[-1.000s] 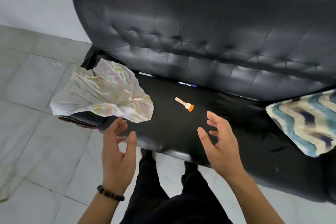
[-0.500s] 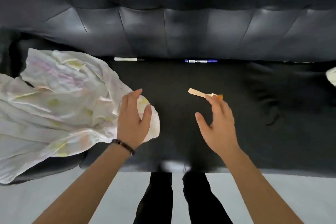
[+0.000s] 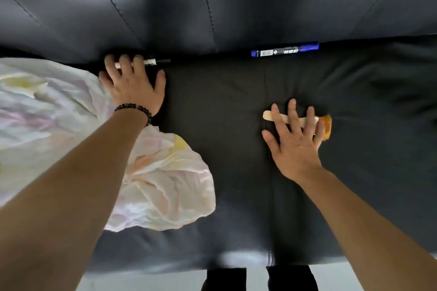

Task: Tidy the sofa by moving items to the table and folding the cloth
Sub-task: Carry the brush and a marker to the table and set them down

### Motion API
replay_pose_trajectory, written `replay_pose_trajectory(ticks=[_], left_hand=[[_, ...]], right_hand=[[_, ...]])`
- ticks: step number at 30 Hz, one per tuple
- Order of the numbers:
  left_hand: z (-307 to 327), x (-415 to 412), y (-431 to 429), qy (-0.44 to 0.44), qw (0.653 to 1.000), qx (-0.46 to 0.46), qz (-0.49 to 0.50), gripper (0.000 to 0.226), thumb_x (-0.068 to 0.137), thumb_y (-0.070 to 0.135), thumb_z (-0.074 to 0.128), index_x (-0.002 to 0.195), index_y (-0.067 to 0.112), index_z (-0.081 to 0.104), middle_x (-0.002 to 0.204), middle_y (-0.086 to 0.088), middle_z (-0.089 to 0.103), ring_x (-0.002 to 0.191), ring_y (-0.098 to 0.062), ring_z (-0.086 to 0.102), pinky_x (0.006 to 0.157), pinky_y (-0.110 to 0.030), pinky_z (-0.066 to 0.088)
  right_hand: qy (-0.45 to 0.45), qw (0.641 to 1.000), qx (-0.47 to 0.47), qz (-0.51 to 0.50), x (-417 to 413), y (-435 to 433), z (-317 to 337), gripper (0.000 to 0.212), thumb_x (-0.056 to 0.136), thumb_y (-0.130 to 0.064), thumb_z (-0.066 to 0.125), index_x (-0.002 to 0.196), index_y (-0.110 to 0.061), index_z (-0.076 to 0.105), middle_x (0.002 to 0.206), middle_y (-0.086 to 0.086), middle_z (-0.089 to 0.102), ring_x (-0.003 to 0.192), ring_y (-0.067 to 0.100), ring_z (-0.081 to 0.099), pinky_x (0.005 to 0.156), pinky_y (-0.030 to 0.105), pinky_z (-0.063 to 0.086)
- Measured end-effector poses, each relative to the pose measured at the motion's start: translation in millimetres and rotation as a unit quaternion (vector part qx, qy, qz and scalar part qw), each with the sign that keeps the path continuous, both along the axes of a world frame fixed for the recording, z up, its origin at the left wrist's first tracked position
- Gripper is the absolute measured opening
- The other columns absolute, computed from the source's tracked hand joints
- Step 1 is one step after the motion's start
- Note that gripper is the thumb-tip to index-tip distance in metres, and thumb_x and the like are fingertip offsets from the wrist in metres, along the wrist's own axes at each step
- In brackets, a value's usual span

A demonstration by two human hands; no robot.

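A crumpled pale cloth [image 3: 54,111] with faint pastel stains lies on the left of the black sofa seat [image 3: 224,106]. My left hand [image 3: 133,86] reaches over it, fingers spread on a white marker [image 3: 151,62] at the seat's back crease. My right hand [image 3: 294,139] lies with spread fingers over a small wooden-handled brush [image 3: 268,115] with orange bristles, mid-seat on the right. Neither hand has closed around its item. A blue marker [image 3: 285,51] rests in the crease further right.
The padded black backrest [image 3: 212,0] rises directly behind the seat. The seat's front edge [image 3: 236,255] runs along the bottom, with pale floor and my dark trouser legs below it.
The view has moved much closer to the seat. My left hand went forward over the cloth to the white marker. My right hand moved forward and down onto the brush.
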State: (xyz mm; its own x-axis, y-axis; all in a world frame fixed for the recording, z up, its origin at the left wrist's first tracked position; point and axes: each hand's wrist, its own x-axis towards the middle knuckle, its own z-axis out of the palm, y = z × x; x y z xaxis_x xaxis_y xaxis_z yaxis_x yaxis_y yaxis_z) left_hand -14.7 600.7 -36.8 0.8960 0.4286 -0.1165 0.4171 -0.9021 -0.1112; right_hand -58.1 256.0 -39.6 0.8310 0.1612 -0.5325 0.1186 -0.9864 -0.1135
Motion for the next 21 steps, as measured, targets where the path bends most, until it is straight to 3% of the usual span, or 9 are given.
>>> replay_pose_trajectory(ticks=[5, 7, 9, 11, 13, 15, 17, 19, 21], left_hand=[[6.3, 7.7, 11.7, 0.019, 0.999, 0.003, -0.043, 0.050, 0.095, 0.051, 0.042, 0.115, 0.007, 0.050, 0.118, -0.029, 0.044, 0.106, -0.046, 0.043, 0.092, -0.059, 0.035], [7.9, 0.5, 8.7, -0.002, 0.998, -0.052, -0.040, 0.043, 0.097, 0.046, 0.043, 0.117, 0.010, 0.053, 0.122, -0.028, 0.044, 0.110, -0.046, 0.044, 0.096, -0.058, 0.034], [9.9, -13.6, -7.2, -0.016, 0.991, -0.130, -0.021, 0.039, 0.099, 0.041, 0.044, 0.120, 0.009, 0.055, 0.135, -0.025, 0.044, 0.126, -0.045, 0.039, 0.105, -0.058, 0.030], [12.3, -31.7, -31.2, 0.001, 0.986, -0.167, -0.011, 0.038, 0.102, 0.037, 0.041, 0.121, 0.006, 0.054, 0.147, -0.020, 0.040, 0.139, -0.040, 0.031, 0.111, -0.057, 0.025], [16.8, -51.5, -56.6, 0.020, 0.984, -0.176, -0.016, 0.041, 0.102, 0.035, 0.040, 0.124, 0.002, 0.052, 0.147, -0.020, 0.041, 0.137, -0.039, 0.035, 0.109, -0.056, 0.030], [27.7, -72.6, -80.0, -0.004, 0.976, -0.216, -0.008, 0.036, 0.101, 0.033, 0.045, 0.119, 0.003, 0.052, 0.131, -0.018, 0.056, 0.119, -0.039, 0.052, 0.097, -0.051, 0.042], [52.7, -90.6, -105.1, -0.043, 0.947, -0.314, 0.050, 0.025, 0.098, 0.033, 0.052, 0.109, 0.011, 0.051, 0.100, -0.008, 0.065, 0.090, -0.032, 0.061, 0.082, -0.044, 0.048], [88.4, -105.8, -135.0, -0.059, 0.903, -0.414, 0.099, 0.021, 0.097, 0.033, 0.055, 0.105, 0.014, 0.050, 0.090, -0.002, 0.065, 0.081, -0.024, 0.061, 0.076, -0.036, 0.049], [134.2, -125.0, -168.6, -0.086, 0.879, -0.461, 0.093, 0.015, 0.099, 0.030, 0.053, 0.104, 0.017, 0.048, 0.087, 0.001, 0.064, 0.079, -0.016, 0.062, 0.074, -0.026, 0.048]], right_hand=[[0.032, 0.999, 0.015, -0.008, 5.6, 0.3, 5.5, 0.063, 0.099, -0.062, 0.015, 0.155, -0.044, -0.008, 0.165, -0.004, -0.017, 0.149, 0.037, -0.019, 0.116, 0.058, -0.011], [0.049, 0.998, 0.033, -0.021, 7.6, -1.1, 8.3, 0.062, 0.100, -0.061, 0.020, 0.155, -0.045, -0.003, 0.165, -0.006, -0.016, 0.149, 0.036, -0.020, 0.117, 0.057, -0.012], [0.043, 0.997, 0.053, -0.029, 7.6, -1.9, 11.2, 0.060, 0.101, -0.059, 0.026, 0.155, -0.046, 0.005, 0.166, -0.007, -0.011, 0.149, 0.035, -0.018, 0.117, 0.055, -0.011], [0.001, 0.996, 0.076, -0.040, 5.8, -3.6, 16.2, 0.052, 0.103, -0.052, 0.034, 0.153, -0.043, 0.023, 0.166, -0.007, 0.005, 0.151, 0.036, -0.007, 0.118, 0.054, -0.006], [-0.058, 0.994, 0.088, -0.040, 1.9, -8.9, 23.9, 0.041, 0.104, -0.040, 0.041, 0.145, -0.036, 0.043, 0.161, -0.008, 0.028, 0.149, 0.036, 0.013, 0.118, 0.054, 0.004], [-0.082, 0.993, 0.085, -0.019, -6.7, -19.7, 38.1, 0.035, 0.104, -0.030, 0.045, 0.139, -0.029, 0.052, 0.150, -0.006, 0.048, 0.141, 0.032, 0.034, 0.117, 0.051, 0.013], [-0.073, 0.992, 0.102, -0.018, -18.8, -35.0, 62.6, 0.033, 0.105, -0.025, 0.045, 0.135, -0.023, 0.056, 0.126, 0.001, 0.065, 0.119, 0.029, 0.054, 0.112, 0.047, 0.023], [-0.033, 0.986, 0.151, -0.061, -34.7, -54.4, 98.9, 0.031, 0.106, -0.024, 0.042, 0.131, -0.017, 0.059, 0.103, 0.004, 0.071, 0.095, 0.028, 0.064, 0.102, 0.044, 0.039], [0.002, 0.974, 0.194, -0.119, -55.3, -75.1, 147.1, 0.032, 0.107, -0.027, 0.038, 0.130, -0.015, 0.058, 0.104, 0.002, 0.070, 0.093, 0.024, 0.064, 0.090, 0.043, 0.049]])
